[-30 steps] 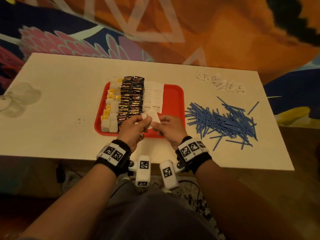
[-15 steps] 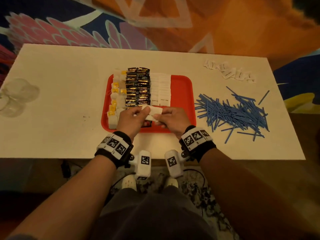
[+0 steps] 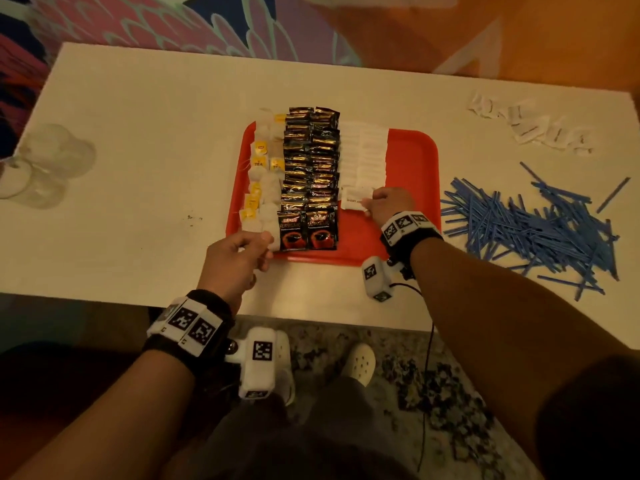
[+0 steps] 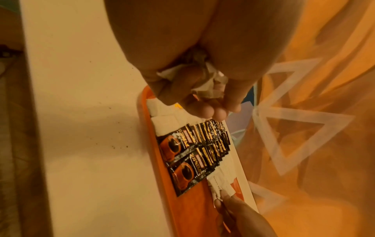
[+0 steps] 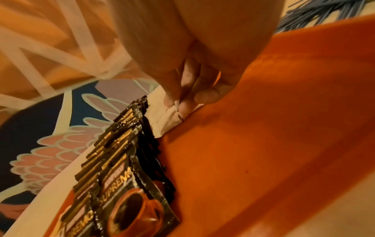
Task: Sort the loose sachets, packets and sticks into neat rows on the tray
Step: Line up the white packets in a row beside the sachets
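Bare red tray (image 3: pixel 412 188) beside right grip (image 3: pixel 388 202)

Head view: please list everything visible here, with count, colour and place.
tray: one, red, table centre
coffee sachets: two rows, black, mid-tray
tea bags: many, white with yellow tags, tray's left side
white sachets: two rows, right of the coffee
loose white sachets: pile, table's far right
blue sticks: loose heap, right of tray
clear cups: table's left edge
left hand: holds more white sachets
right hand: pinches white sachet on tray
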